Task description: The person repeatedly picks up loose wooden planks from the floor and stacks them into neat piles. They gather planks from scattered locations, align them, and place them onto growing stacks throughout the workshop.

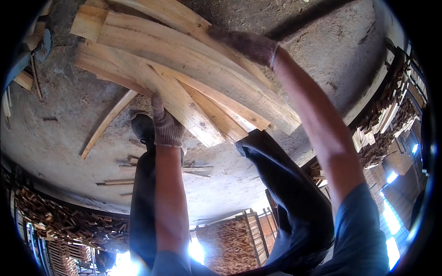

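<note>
A loose stack of sawn wooden boards, pale and partly curved, lies fanned out in front of me. My left hand, in a knitted glove, grips the near edge of the boards, thumb pressed on the side and the other fingers mostly hidden. My right hand, in a darker glove, reaches across to the far edge of the stack and touches a board there. Its fingers are blurred and in shadow, so their grip does not show.
A thin curved wood strip lies left of the stack on the dusty concrete floor. Small offcuts are scattered by my shoe. Heaps of scrap wood line the left rim, with more piled wood at the right.
</note>
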Tool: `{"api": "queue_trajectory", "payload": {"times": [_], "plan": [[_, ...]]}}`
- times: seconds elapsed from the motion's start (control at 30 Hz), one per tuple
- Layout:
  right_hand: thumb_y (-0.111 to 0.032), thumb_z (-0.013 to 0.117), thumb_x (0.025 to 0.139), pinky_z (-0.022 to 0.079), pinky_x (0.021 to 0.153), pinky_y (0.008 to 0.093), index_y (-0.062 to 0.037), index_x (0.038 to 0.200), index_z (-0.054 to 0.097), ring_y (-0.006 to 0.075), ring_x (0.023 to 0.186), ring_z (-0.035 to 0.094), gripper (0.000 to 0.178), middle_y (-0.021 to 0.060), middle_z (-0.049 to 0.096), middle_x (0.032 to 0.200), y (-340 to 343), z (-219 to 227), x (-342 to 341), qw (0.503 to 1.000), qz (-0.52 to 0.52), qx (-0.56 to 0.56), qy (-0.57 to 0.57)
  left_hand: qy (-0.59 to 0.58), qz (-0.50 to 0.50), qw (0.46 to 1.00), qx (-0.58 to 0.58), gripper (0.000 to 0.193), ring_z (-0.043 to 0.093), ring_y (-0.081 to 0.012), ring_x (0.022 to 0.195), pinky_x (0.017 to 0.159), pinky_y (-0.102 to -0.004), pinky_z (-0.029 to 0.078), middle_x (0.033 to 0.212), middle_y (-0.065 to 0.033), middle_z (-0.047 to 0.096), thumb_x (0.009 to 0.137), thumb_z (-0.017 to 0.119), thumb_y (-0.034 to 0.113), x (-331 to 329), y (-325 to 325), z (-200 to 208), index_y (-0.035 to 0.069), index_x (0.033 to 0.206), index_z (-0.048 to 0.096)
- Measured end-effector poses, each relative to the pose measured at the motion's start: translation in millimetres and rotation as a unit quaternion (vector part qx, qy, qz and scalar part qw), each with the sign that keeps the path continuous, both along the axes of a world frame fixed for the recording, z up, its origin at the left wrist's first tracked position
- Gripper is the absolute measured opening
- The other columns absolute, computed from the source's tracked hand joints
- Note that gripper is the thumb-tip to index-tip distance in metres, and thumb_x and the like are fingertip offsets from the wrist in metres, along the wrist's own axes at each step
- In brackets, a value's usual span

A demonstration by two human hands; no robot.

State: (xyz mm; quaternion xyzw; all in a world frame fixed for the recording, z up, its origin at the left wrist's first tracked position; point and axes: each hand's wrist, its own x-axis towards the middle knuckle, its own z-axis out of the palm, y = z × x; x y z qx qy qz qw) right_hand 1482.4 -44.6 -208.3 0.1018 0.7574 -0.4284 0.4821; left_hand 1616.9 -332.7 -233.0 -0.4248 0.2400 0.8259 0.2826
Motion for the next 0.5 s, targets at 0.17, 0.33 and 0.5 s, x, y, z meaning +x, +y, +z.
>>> {"api": "queue_trajectory", "payload": {"times": [0.17, 0.33, 0.5], "plan": [[-0.073, 0.05, 0.1, 0.036, 0.123, 0.0399, -0.0146, 0.163, 0.039, 0.0278, 0.139, 0.056, 0.087, 0.0135, 0.052, 0.159, 18, -2, 30, 0.925, -0.238, -0.261, -0.141, -0.018, -0.044, 0.995, -0.088, 0.075, 0.062, -0.0253, 0.124, 0.103, -0.0442, 0.056, 0.136, -0.0075, 0.061, 0.091, 0.077, 0.048, -24, 30, 81, 0.011, 0.149, 0.047], [-0.062, 0.055, 0.103, 0.026, 0.128, 0.0352, -0.0066, 0.163, 0.036, 0.0198, 0.155, 0.033, 0.084, 0.0109, 0.034, 0.17, 4, 65, 33, 0.907, -0.246, -0.338, -0.04, 0.044, -0.066, 0.987, -0.14, 0.071, 0.061, -0.0245, 0.121, 0.103, -0.0422, 0.055, 0.129, -0.0086, 0.061, 0.093, 0.071, 0.053, -34, 35, 173, 0.01, 0.146, 0.049], [-0.065, 0.05, 0.105, 0.037, 0.12, 0.036, -0.0047, 0.16, 0.043, 0.0205, 0.141, 0.05, 0.082, 0.0131, 0.049, 0.16, 37, 198, 76, 0.912, -0.267, -0.313, -0.014, 0.022, -0.146, 0.969, -0.199, 0.071, 0.059, -0.0259, 0.123, 0.104, -0.0424, 0.053, 0.13, -0.0092, 0.06, 0.093, 0.072, 0.053, -19, 41, 284, 0.011, 0.146, 0.049]]}}
